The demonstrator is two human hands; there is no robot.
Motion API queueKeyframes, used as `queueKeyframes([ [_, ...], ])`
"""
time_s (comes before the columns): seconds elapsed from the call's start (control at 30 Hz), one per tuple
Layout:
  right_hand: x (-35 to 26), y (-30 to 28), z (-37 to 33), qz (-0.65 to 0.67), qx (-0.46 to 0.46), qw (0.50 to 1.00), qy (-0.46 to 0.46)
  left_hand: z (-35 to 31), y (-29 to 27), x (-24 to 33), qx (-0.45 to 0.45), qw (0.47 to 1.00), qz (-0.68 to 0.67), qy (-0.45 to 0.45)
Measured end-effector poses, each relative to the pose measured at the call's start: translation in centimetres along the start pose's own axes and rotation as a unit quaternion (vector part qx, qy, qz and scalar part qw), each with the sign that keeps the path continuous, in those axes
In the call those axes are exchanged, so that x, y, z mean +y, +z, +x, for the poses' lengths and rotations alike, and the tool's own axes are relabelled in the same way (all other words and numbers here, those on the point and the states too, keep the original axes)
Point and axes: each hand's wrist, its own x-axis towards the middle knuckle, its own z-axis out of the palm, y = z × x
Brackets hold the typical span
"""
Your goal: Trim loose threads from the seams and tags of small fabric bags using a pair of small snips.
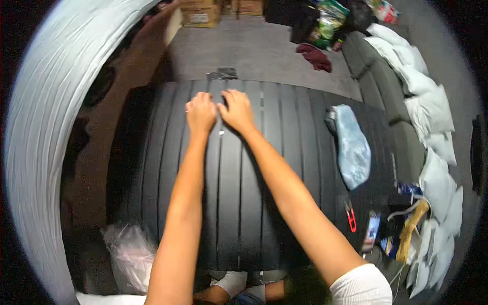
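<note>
Both my arms stretch forward over a black table (pixel 231 203) with a grooved top. Near its far edge my left hand (pixel 202 114) rests palm down, fingers slightly bent and with nothing visible in them. Beside it, a small gap apart, lies my right hand (pixel 237 110), its thumb spread toward the left hand. The palms and what lies under them are hidden. Just past the fingertips, by the far edge, is a small dark shiny piece (pixel 223 73) whose kind I cannot make out.
On the table's right are a light blue plastic-looking bag (pixel 352 147), red-handled thread snips (pixel 351 217) and a phone (pixel 372 231). A grey sofa with white cushions (pixel 432 109) runs along the right. A clear plastic bag (pixel 131 256) sits lower left; cardboard boxes (pixel 200 15) stand beyond.
</note>
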Motion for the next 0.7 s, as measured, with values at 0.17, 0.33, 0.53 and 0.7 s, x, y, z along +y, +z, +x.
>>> queueKeyframes([
  [0.17, 1.6, -13.3, -4.4, 0.298, -0.059, 0.942, 0.143, -1.1, 0.2, 5.3, 0.022, 0.998, -0.031, 0.041],
  [0.33, 0.6, -27.3, -12.7, -0.031, -0.029, 0.998, -0.041, -0.7, -2.0, 4.9, -0.024, 0.983, -0.176, 0.054],
  [0.53, 3.4, -39.5, -18.7, -0.360, -0.008, 0.920, 0.156, -2.4, -10.1, 4.9, -0.356, 0.928, -0.066, 0.085],
  [0.7, 9.7, -43.2, -19.2, -0.409, -0.079, 0.880, 0.229, -9.1, -19.2, 3.8, -0.502, 0.850, -0.104, 0.122],
])
